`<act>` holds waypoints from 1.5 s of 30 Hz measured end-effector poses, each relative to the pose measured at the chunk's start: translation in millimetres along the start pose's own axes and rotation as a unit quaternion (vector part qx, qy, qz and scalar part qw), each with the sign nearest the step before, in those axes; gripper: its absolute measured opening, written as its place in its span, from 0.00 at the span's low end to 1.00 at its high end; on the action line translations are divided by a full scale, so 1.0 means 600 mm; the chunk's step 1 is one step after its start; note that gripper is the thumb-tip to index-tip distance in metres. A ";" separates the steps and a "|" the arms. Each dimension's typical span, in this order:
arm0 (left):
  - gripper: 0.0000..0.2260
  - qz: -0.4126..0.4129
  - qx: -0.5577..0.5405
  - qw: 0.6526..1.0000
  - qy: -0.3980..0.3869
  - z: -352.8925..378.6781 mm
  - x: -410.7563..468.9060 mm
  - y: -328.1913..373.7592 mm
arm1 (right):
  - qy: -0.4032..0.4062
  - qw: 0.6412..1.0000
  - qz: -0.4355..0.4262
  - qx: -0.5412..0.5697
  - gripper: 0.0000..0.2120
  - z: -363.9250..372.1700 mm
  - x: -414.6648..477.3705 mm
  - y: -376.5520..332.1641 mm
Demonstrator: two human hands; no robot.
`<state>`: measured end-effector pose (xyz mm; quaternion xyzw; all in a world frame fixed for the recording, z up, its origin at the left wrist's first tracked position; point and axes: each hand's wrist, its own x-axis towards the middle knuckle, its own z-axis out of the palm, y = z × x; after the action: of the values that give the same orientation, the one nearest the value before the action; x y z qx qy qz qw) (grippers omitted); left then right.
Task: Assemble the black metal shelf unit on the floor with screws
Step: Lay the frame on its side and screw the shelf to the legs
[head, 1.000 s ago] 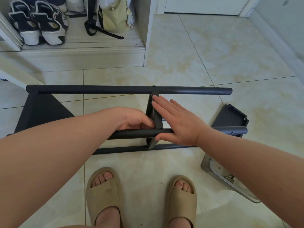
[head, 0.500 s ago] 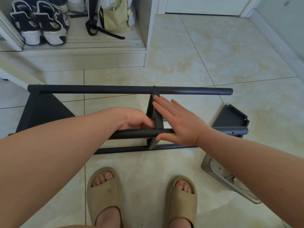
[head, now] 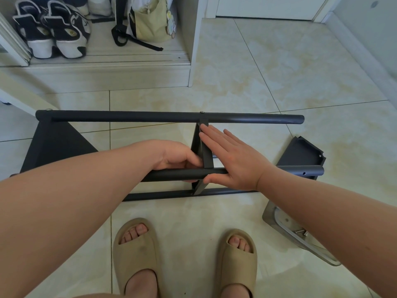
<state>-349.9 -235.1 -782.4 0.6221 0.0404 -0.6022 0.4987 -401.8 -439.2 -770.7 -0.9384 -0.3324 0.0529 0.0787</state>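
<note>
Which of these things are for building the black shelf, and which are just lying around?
For the job: black shelf frame, middle panel, left hand gripping the near tube, right hand flat on that panel, loose panel, tray of screws.
Just lying about: sneakers, green bag.

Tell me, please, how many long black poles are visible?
3: the far pole, the middle pole, and the lowest pole nearest the camera. More may be hidden.
</note>
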 end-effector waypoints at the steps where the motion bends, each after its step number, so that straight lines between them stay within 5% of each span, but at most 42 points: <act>1: 0.07 -0.007 -0.009 1.000 -0.004 -0.001 0.001 -0.001 | 0.001 1.000 0.000 0.000 0.48 0.000 0.000 0.000; 22: 0.06 -0.010 0.047 0.999 0.021 0.003 0.003 0.003 | 0.002 1.000 -0.001 -0.001 0.48 0.001 0.000 0.001; 27: 0.14 -0.007 0.024 1.000 -0.006 -0.003 0.001 0.001 | -0.001 1.000 0.001 -0.001 0.48 0.000 0.000 0.000; 35: 0.05 -0.008 0.042 0.999 0.022 0.001 0.006 0.003 | 0.009 1.000 -0.001 0.000 0.48 0.002 0.000 0.001; 45: 0.08 -0.020 0.015 1.000 -0.003 -0.001 0.004 -0.001 | 0.015 1.000 -0.003 0.002 0.48 0.003 0.000 0.001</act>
<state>-349.0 -235.7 -784.5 0.6267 0.0423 -0.6147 0.4770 -401.7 -439.3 -772.6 -0.9380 -0.3336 0.0390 0.0858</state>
